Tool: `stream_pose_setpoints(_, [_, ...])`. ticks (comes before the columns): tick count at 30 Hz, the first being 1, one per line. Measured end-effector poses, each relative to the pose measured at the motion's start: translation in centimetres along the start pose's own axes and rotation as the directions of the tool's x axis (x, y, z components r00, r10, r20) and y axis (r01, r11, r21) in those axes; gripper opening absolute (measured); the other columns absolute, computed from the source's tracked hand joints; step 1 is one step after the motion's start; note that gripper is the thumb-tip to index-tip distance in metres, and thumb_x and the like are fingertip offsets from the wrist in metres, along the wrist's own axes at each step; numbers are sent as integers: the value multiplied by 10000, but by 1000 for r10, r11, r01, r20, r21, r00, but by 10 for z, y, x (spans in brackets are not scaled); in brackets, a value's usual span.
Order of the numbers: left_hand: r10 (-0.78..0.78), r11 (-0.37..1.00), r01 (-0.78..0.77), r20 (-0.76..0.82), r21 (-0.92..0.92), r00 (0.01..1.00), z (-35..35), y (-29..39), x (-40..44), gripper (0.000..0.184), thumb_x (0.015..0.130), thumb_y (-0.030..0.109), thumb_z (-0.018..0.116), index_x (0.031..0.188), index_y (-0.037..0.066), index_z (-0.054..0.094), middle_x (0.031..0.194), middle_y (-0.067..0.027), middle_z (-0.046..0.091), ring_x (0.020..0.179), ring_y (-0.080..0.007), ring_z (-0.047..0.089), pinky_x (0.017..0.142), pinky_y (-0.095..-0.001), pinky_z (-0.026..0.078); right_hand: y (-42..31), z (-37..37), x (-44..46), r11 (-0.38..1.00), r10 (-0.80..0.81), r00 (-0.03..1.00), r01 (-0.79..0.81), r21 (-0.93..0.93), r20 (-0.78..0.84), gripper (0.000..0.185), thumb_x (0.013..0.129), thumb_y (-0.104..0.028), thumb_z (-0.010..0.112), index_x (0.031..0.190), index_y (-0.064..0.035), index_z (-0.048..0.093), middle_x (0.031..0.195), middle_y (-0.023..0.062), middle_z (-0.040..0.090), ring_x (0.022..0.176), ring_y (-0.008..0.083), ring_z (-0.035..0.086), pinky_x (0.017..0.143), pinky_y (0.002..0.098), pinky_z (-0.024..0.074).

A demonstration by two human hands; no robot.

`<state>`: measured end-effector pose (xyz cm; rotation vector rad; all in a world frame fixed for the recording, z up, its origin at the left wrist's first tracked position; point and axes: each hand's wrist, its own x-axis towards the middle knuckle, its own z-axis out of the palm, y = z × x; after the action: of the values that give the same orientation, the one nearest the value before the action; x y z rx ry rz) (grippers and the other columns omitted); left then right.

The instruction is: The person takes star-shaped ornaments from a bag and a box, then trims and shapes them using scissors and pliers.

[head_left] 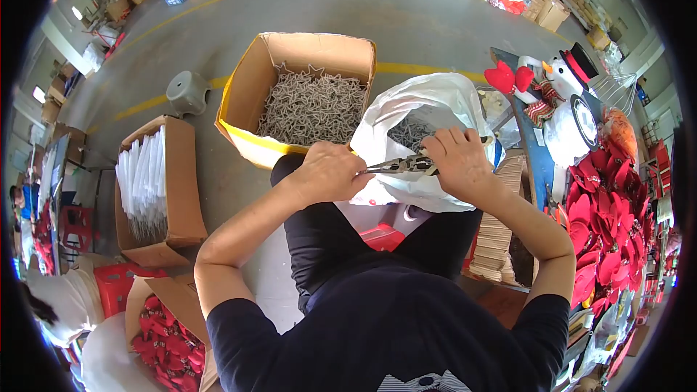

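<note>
My right hand (459,165) is wrapped round a pair of pliers (404,165), whose jaws point left towards my other hand. My left hand (330,172) is closed in a pinch at the tip of the jaws; what its fingers hold is too small and hidden to make out. Below and behind the pliers, a white plastic bag (428,91) stands open with grey wire pieces (411,133) inside. Beyond my left hand, a cardboard box (243,94) holds a heap of grey wire stars (312,109).
At left are a carton of white plastic-wrapped pieces (143,174), a grey stool (188,93) and a box of red fabric pieces (165,341). On the right, a table carries a snowman figure (563,76) and red fabric petals (606,218). Stacked cardboard pieces (497,225) stand beside my knee.
</note>
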<state>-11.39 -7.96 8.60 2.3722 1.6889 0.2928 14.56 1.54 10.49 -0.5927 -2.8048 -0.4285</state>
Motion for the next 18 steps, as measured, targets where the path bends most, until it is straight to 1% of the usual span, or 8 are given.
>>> stream_pose_setpoints(2, [15,1000,-15,31,18,999,3,0,2,255,861,339,625,924,107,709,698,-121,658,693,-321,665,672,-450,501,1,-3,0,994,-55,998,53,-97,-24,270,770,-131,599,1032,-86,557,926,50,517,901,213,526,756,367,377])
stream_pose_setpoints(5, [69,997,-70,34,36,997,5,-1,3,237,851,326,624,910,105,685,682,-115,643,692,-317,662,642,-447,497,2,-9,1,983,-99,995,98,-153,2,284,769,-139,600,1046,-93,562,932,34,513,906,195,520,764,356,376])
stream_pose_setpoints(8, [112,992,-114,34,50,993,8,-2,4,224,838,319,629,874,100,665,661,-101,624,678,-309,655,618,-441,491,3,-9,1,981,-113,994,114,-160,15,311,759,-145,608,1063,-94,565,930,29,515,903,191,517,760,353,375])
stream_pose_setpoints(11, [159,986,-160,28,43,987,12,-4,4,223,826,312,633,849,90,652,651,-89,607,657,-301,647,599,-437,485,3,-11,3,972,-145,989,146,-185,18,290,753,-149,609,1035,-99,564,913,26,514,883,186,517,756,343,376])
stream_pose_setpoints(15, [190,981,-191,24,30,981,16,-5,3,239,814,319,650,828,80,639,661,-87,598,633,-303,631,591,-441,475,5,-10,2,971,-186,982,188,-145,31,238,755,-151,602,984,-105,558,873,24,516,837,185,521,738,335,380])
stream_pose_setpoints(18, [235,970,-236,14,59,972,10,-2,-3,243,821,322,662,819,81,638,679,-83,608,675,-293,637,644,-432,476,2,-19,-1,977,-175,983,180,-112,48,211,756,-153,598,955,-105,552,851,26,514,811,186,523,724,332,383])
